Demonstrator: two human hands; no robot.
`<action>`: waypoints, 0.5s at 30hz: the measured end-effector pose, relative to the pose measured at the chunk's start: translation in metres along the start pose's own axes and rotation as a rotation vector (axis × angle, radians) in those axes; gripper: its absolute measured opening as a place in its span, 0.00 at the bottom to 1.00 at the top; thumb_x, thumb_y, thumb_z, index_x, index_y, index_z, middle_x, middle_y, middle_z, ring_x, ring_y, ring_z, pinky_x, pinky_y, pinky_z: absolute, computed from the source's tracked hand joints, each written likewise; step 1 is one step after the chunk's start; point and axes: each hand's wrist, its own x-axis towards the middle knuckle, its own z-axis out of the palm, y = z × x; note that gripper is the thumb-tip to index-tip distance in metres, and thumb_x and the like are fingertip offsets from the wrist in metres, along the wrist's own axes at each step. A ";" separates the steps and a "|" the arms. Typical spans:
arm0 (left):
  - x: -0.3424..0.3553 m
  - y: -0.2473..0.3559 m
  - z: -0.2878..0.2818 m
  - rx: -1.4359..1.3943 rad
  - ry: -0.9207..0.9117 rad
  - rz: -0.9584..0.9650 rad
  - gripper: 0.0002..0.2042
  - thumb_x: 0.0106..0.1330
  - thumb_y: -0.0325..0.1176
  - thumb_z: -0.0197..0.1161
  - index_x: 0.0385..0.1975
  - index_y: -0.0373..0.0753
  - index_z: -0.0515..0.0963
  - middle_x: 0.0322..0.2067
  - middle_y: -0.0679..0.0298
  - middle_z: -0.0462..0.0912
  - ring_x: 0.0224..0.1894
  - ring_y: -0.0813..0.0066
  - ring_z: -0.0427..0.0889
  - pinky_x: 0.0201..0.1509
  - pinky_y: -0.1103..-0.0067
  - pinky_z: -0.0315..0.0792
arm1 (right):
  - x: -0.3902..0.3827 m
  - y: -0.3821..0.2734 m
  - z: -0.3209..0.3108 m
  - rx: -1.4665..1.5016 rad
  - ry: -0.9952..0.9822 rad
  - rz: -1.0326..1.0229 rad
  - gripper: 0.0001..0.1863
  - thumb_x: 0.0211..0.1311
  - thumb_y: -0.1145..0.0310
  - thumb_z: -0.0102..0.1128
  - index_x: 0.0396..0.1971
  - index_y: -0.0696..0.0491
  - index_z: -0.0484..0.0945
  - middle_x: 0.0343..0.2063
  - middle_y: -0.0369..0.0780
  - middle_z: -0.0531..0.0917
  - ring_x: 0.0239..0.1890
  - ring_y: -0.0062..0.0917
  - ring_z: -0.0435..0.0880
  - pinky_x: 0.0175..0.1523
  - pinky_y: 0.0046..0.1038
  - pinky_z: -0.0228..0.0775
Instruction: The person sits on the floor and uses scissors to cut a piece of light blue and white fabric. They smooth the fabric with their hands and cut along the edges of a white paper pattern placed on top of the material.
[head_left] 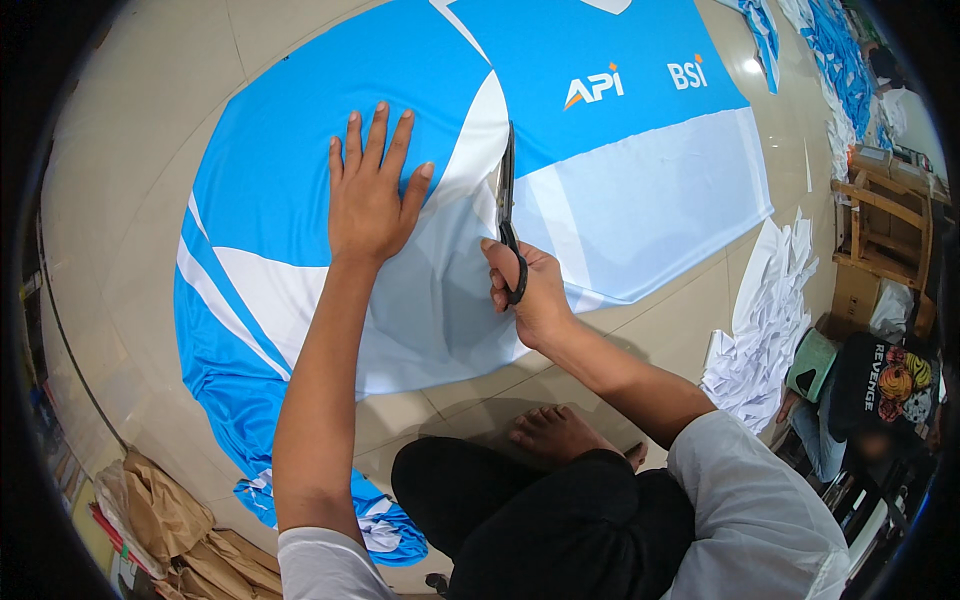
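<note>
A large blue and white printed fabric [275, 170] is spread over the tiled floor. My left hand [375, 200] lies flat on its blue part, fingers stretched out. My right hand [535, 290] grips black-handled scissors [507, 190], its fingers in and around the handle loops. The blades point away from me, along the seam between a white curved panel [482, 115] and the blue piece carrying small printed logos. Whether the blades are apart is hard to make out. Below the blue, the cloth's pale underside [645, 205] shows on the right, with a folded-back greyish portion between my hands.
Bunched blue fabric [235, 400] trails toward my knee at the left. White cloth strips [765, 320] pile up on the right, near a wooden stool [890, 225] and a person in a black printed shirt [880, 385]. Brown paper [170, 510] lies at the lower left.
</note>
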 end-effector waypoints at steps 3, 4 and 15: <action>0.000 0.001 -0.001 -0.008 0.004 0.002 0.32 0.85 0.57 0.49 0.84 0.53 0.63 0.84 0.57 0.58 0.87 0.45 0.50 0.88 0.46 0.42 | 0.001 -0.001 -0.006 -0.027 -0.010 -0.006 0.18 0.66 0.58 0.77 0.25 0.50 0.77 0.16 0.33 0.76 0.14 0.18 0.71 0.21 0.24 0.61; 0.000 0.001 -0.002 -0.011 0.005 0.002 0.31 0.85 0.57 0.49 0.84 0.53 0.63 0.84 0.57 0.58 0.86 0.45 0.50 0.88 0.46 0.42 | 0.001 -0.002 -0.008 -0.036 -0.015 -0.008 0.19 0.66 0.58 0.78 0.25 0.50 0.77 0.16 0.33 0.76 0.14 0.18 0.71 0.21 0.24 0.60; 0.001 0.002 -0.002 -0.006 0.027 -0.001 0.32 0.85 0.59 0.48 0.83 0.53 0.65 0.84 0.57 0.60 0.86 0.44 0.52 0.88 0.46 0.43 | 0.012 -0.029 -0.023 -0.026 -0.133 0.005 0.18 0.63 0.56 0.78 0.27 0.49 0.77 0.18 0.32 0.75 0.16 0.18 0.71 0.23 0.24 0.61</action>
